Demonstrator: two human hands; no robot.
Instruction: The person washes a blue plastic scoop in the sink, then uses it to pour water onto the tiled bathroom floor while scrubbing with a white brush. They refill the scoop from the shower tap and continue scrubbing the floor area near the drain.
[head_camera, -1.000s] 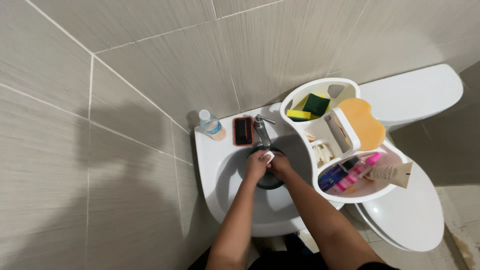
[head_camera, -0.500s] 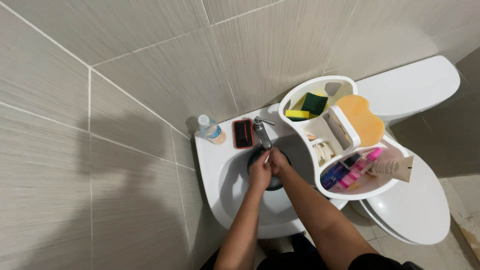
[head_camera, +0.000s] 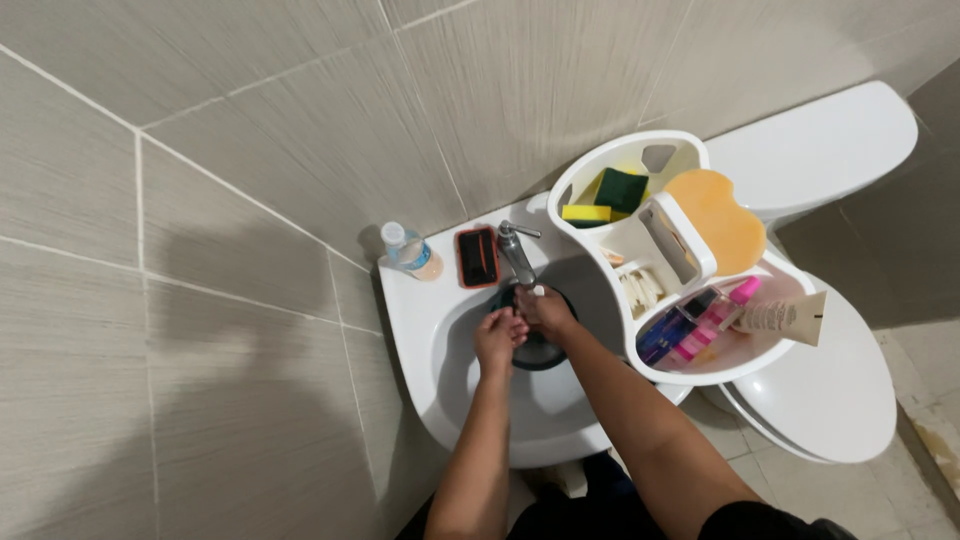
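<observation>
My left hand (head_camera: 497, 336) and my right hand (head_camera: 546, 308) meet in the white sink basin (head_camera: 455, 345), just below the chrome faucet (head_camera: 517, 252). They touch each other, fingers curled. Under them lies a dark round object (head_camera: 540, 356), and my right hand rests on its upper edge. Whether either hand grips it is hidden by the fingers. Both forearms reach in from the bottom of the view.
A small plastic bottle (head_camera: 410, 250) and a phone in a red case (head_camera: 477, 257) lie on the sink's back ledge. A white tiered caddy (head_camera: 690, 250) with sponges, an orange sponge (head_camera: 717, 218) and toiletry tubes sits over the white toilet (head_camera: 830, 390). Tiled wall lies left and behind.
The view has shifted slightly. My hands stay together under the faucet, and the left hand has slid a little lower and apart from the right.
</observation>
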